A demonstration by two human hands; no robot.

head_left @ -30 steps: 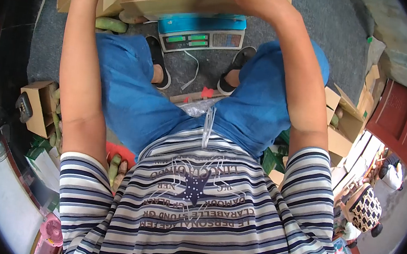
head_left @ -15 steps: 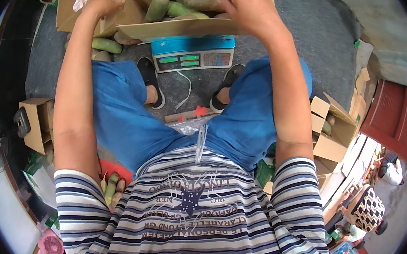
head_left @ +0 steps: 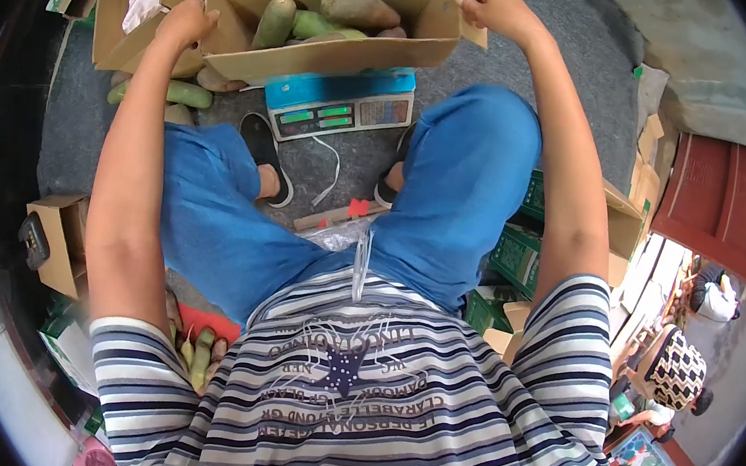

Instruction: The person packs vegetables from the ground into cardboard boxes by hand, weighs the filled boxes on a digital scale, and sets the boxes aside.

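Observation:
A long open cardboard box (head_left: 327,60) sits at the top of the view, over the blue-topped digital scale (head_left: 340,113); the scale's green displays are lit. Inside lie several thick green and brownish radish-like vegetables (head_left: 359,9). My left hand (head_left: 187,22) is closed on the left end of the box, at its edge. At the opposite end, my right hand (head_left: 493,9) pinches the right flap of the same box. How far the box rests on the scale is hidden by its front wall.
Another open box (head_left: 119,29) with a white cloth stands at left. Loose green vegetables (head_left: 184,94) lie on the dark floor before it. More vegetables (head_left: 203,351) rest on red material by my left hip. Green cartons (head_left: 514,256) are at right; other people (head_left: 673,379) are farther right.
My right hand has moved from the vegetable inside the box to the right flap. My left hand stays at the left end. The view has shifted slightly.

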